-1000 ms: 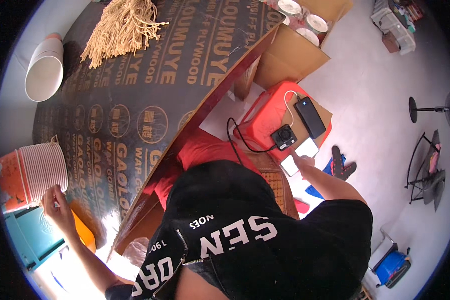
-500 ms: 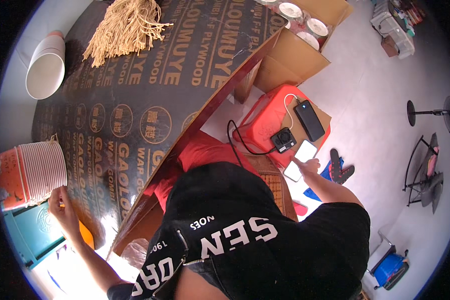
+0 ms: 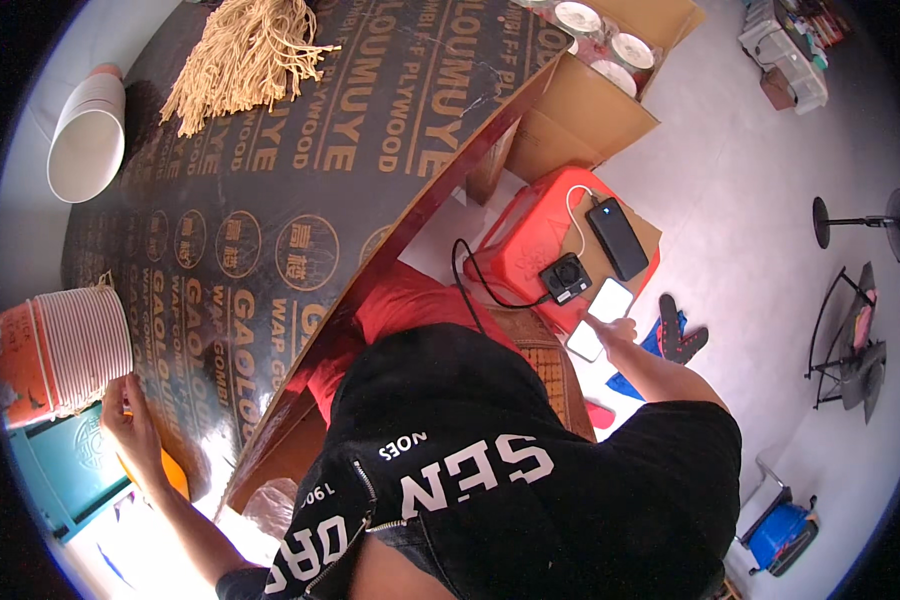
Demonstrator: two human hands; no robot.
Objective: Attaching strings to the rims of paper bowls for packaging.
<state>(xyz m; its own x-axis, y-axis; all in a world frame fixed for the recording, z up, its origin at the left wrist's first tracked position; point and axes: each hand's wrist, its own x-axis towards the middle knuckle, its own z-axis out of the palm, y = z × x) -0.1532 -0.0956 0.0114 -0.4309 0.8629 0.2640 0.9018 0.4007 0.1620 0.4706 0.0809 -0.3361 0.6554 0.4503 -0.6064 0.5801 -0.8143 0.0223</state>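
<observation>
My left hand (image 3: pixel 130 430) is at the far left, its fingertips at the lower rim edge of a nested stack of red-and-white paper buckets (image 3: pixel 75 345). Its thumb and fingers are slightly apart, with nothing visible gripped. Thin tan strands show along the stack's edges. My right hand (image 3: pixel 618 335) lies over a phone with a bright white screen (image 3: pixel 600 310). One digit reaches onto the screen, the others lie beside the phone's edge. The phone rests on a red plastic stool (image 3: pixel 530 235), next to a small black device (image 3: pixel 566 278) and a black power bank (image 3: pixel 617 238) on cardboard.
A dark printed plywood table (image 3: pixel 360 110) carries a bundle of tan strings (image 3: pixel 245 65) and white nested buckets (image 3: pixel 87 150). A teal crate (image 3: pixel 60 470) stands under the bucket stack. An open cardboard box (image 3: pixel 570 125) holds round containers. Black cable loops by my lap; slippers (image 3: pixel 680 335) lie right.
My left hand has shifted slightly, its fingers a little differently bent beside the bucket stack. My right hand stays over the phone. The whole view has moved very slightly.
</observation>
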